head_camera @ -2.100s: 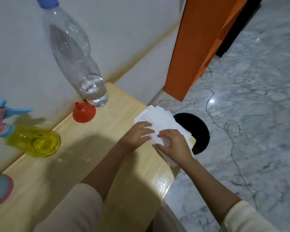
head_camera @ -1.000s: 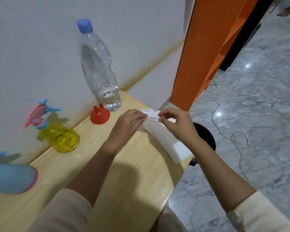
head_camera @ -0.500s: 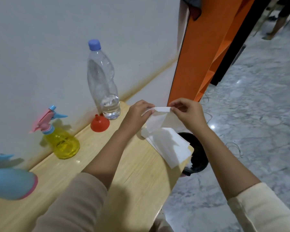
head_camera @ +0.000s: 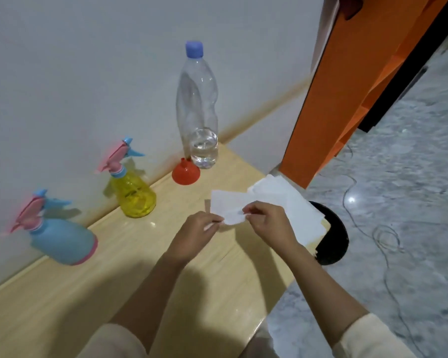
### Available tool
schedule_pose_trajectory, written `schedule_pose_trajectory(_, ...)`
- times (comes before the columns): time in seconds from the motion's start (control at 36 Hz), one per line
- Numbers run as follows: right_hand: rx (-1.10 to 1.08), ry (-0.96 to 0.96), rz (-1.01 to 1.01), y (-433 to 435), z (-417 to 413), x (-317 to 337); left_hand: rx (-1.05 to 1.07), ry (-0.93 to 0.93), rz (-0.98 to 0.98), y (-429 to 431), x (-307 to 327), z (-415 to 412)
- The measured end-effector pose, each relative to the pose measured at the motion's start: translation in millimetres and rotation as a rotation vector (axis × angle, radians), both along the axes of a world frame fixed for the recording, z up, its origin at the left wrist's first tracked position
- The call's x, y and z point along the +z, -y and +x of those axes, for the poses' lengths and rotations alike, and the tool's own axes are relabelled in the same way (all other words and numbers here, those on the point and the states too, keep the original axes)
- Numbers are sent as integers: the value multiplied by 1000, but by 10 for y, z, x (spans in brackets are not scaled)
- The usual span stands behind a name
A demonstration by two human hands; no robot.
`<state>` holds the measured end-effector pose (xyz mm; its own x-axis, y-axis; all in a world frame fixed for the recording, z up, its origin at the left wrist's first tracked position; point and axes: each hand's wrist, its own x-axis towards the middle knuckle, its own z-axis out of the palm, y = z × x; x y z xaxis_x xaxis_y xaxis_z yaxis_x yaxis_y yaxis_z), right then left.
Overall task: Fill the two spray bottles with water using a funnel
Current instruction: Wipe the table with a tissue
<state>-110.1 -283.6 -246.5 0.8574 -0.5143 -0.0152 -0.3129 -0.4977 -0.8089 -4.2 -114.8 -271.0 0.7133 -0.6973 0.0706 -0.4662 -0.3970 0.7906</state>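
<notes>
head view: left hand (head_camera: 197, 235) and right hand (head_camera: 268, 223) fingers pinch a white tissue (head_camera: 228, 206) above the table (head_camera: 140, 275).

Yellow spray bottle (head_camera: 135, 198) and blue spray bottle (head_camera: 62, 241), both topped in pink and blue, red funnel (head_camera: 186, 174), clear bottle (head_camera: 197, 104) capped in blue; white tissue (head_camera: 226, 204), floor (head_camera: 404, 182) veined in grey

Two sleeves in shot, plain cream-beige fabric. The left sleeve (head_camera: 111, 342) stops near the elbow, and the right sleeve (head_camera: 378, 337) does too, with a soft rounded edge. Below them the forearms are bare, as are the left hand (head_camera: 194, 233) and right hand (head_camera: 269, 223).
</notes>
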Motion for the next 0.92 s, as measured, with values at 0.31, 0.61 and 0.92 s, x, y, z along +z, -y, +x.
schedule_pose_trajectory(0.31, 8, -80, -252, -577, -377, -632, -121, 216, 34, -510, -610, -423)
schedule_pose_trajectory(0.61, -70, -422, -322, -995, 58, -907, 528, 155, 425, -1249, -788, -348)
schedule_pose_trajectory(0.92, -115, -410, -374, -1349, 212, -974, 536, 217, 535, -1247, -864, -296)
